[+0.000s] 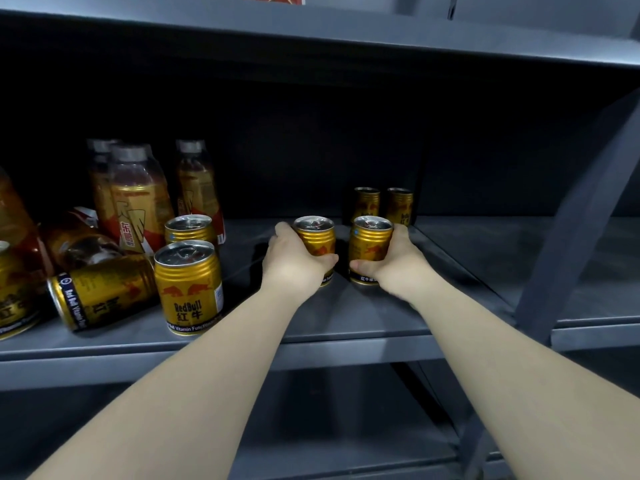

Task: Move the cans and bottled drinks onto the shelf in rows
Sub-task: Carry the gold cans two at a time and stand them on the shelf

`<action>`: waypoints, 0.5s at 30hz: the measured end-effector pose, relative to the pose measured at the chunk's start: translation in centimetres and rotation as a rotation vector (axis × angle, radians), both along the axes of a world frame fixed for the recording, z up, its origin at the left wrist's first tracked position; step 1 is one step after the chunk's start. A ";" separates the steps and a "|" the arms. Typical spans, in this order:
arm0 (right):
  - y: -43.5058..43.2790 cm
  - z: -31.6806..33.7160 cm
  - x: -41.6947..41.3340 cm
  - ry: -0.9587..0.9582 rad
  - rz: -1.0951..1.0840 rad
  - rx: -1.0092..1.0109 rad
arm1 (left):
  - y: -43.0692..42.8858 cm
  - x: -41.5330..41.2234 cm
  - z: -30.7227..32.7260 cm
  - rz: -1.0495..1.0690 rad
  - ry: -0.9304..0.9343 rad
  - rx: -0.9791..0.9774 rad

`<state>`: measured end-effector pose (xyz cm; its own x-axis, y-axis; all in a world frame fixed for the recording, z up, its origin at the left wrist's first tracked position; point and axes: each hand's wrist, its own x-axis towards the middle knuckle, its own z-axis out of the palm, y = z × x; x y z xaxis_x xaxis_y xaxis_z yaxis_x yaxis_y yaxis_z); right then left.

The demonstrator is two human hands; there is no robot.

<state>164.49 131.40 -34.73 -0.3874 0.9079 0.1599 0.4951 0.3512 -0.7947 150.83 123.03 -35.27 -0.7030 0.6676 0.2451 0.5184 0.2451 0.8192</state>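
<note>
On the grey shelf (pixel 363 317) my left hand (pixel 294 261) grips an upright gold can (pixel 317 237), and my right hand (pixel 394 261) grips a second upright gold can (pixel 369 240) just to its right. Two more gold cans (pixel 366 201) (pixel 400 204) stand side by side behind them near the back. At the left stand two upright gold cans (pixel 188 289) (pixel 189 228), a gold can lying on its side (pixel 100 294), and several bottled drinks (pixel 138 199) with grey caps.
The shelf above (pixel 311 39) hangs low over the drinks. A diagonal grey brace (pixel 575 216) crosses at the right, with a neighbouring shelf bay (pixel 595 320) beyond it. Another can (pixel 14 299) and a toppled bottle (pixel 76 240) sit at the far left.
</note>
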 end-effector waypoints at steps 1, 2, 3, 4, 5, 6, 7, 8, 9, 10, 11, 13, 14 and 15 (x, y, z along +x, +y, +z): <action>0.0 0.0 0.1 0.004 0.000 -0.002 | -0.1 -0.1 -0.1 -0.011 0.002 0.014; 0.0 0.0 0.1 0.007 0.000 -0.003 | -0.1 -0.2 -0.2 -0.027 -0.002 0.027; 0.1 0.1 0.2 0.009 0.001 -0.002 | -0.2 -0.3 -0.3 -0.044 -0.011 0.037; 0.1 0.1 0.3 0.010 0.003 -0.002 | -0.3 -0.3 -0.3 -0.060 -0.019 0.043; 0.1 0.1 0.3 0.013 0.006 -0.003 | -0.3 -0.3 -0.4 -0.070 -0.024 0.043; 0.1 0.1 0.4 0.017 0.009 -0.004 | -0.3 -0.2 -0.4 -0.071 -0.020 0.037; 0.0 0.0 0.4 0.021 0.012 -0.006 | -0.3 -0.1 -0.5 -0.064 -0.005 0.023; 0.0 0.0 0.4 0.022 0.013 -0.008 | -0.2 0.0 -0.4 -0.048 0.017 0.002; 0.0 -0.1 0.4 0.020 0.011 -0.010 | -0.2 0.2 -0.4 -0.027 0.041 -0.025; 0.0 -0.1 0.3 0.016 0.008 -0.011 | -0.1 0.4 -0.3 -0.004 0.060 -0.051; 0.0 -0.1 0.2 0.013 0.005 -0.010 | -0.1 0.5 -0.1 0.015 0.073 -0.069; 0.1 0.0 0.2 0.010 0.004 0.003 | 0.0 0.7 0.3 0.043 0.096 -0.082; 0.2 0.1 0.3 0.009 0.010 0.012 | 0.0 0.8 0.5 0.054 0.105 -0.083; 0.3 0.2 0.5 0.012 0.017 0.021 | 0.1 0.9 0.6 0.060 0.113 -0.077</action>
